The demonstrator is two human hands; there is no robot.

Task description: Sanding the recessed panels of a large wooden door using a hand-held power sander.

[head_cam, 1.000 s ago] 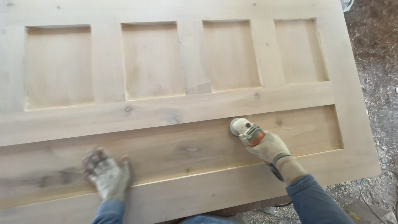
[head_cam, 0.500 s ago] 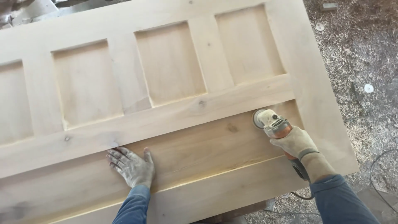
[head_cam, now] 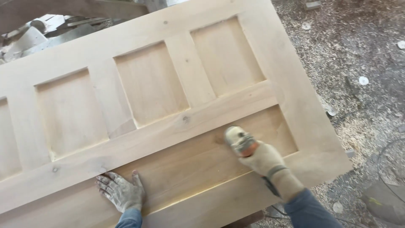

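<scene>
Sander (head_cam: 239,140) in play: a small handheld power tool with a grey head and an orange collar, blurred in this frame, pressed down on the long lower panel of the pale wooden door (head_cam: 168,101). Right hand (head_cam: 263,159), in a dusty tan work glove, is clenched around the sander's body, a dark strap at the wrist and a blue sleeve behind it. Left hand (head_cam: 120,192), also gloved and caked in pale dust, lies flat and released on the same long panel, fingers spread, well apart from the tool and holding nothing.

Door lies flat and tilted across the view, bare unfinished wood with a few dark knots. Upper half shows a row of recessed rectangular panels separated by upright strips; a wide rail runs beneath them, then the long recessed panel where both hands sit, then the near edge rail.

Floor (head_cam: 363,50) to the right is thick with wood shavings and sawdust, with several small pale discs (head_cam: 363,80) scattered on it. A thin cable (head_cam: 388,147) curves along the floor at the right edge. Top left, blurred timber and equipment show past the door's far edge.
</scene>
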